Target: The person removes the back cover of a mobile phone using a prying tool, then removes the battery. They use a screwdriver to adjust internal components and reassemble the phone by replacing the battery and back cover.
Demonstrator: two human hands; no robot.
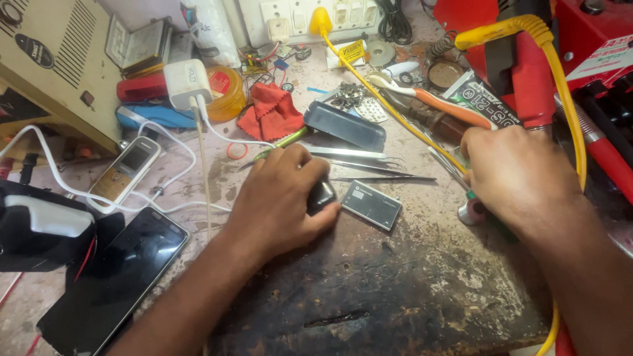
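Small black phone part (322, 195) sits mid-bench, pinched in the left hand (280, 201): thumb on its near side, curled fingers over the far side, so most of it is hidden and its shape and long axis cannot be told. Just right of it, close but whether touching is unclear, lies a flat dark battery (372, 205), long axis running left-far to right-near. Left hand is clearly the nearer one.

Right hand (521, 178) rests well to the right, closed loosely over something at the bench; only a white-and-green tool tip (471, 209) pokes out on its near-left side, grip itself not visible. Tip points toward the battery, gap between them.

Just beyond the left fingers lie tweezers (369, 170) and a dark phone shell (345, 125), with a red cloth (271, 112) farther left. A yellow cable (395, 109) crosses from the far sockets toward the right hand.

Surface: worn, stained bench (369, 290), bare patch near. Left side crowded with a black smartphone (115, 280), white keypad phone (125, 171) and white charger (188, 82).
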